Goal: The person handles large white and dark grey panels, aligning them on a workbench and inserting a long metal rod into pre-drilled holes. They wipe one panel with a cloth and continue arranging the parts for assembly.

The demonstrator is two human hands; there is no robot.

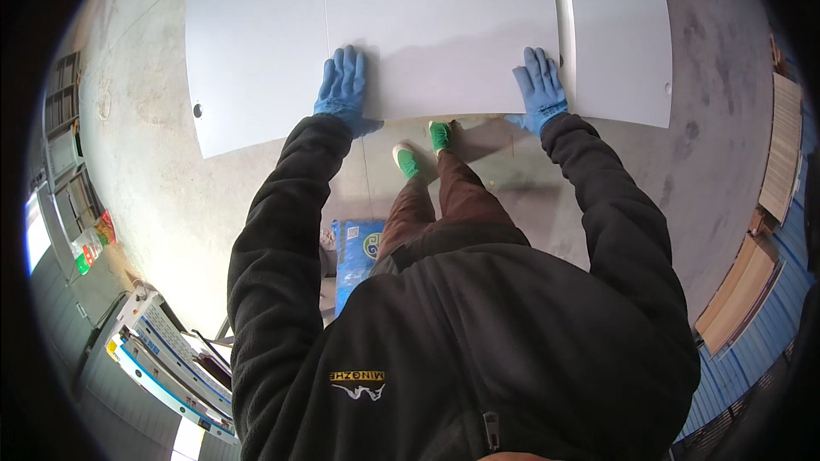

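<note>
In front of me lies a large white panel (461, 43), its near edge facing my feet. A thin seam runs up its left part, and a raised strip (565, 26) crosses its right part. Small round holes show near its near corners. My left hand (343, 90), in a blue glove, rests flat on the panel beside the seam, fingers stretched forward. My right hand (540, 90), gloved the same way, lies on the panel just left of the strip, with fingers extended and thumb by the near edge. Neither hand grasps anything.
Close to my left leg stands a blue package (357, 252). Stacked white and blue boxes (171, 358) are at the lower left, with shelving (64, 145) farther left. Brown boards (739, 290) lean along the right side. Grey concrete floor (717, 111) surrounds the panel.
</note>
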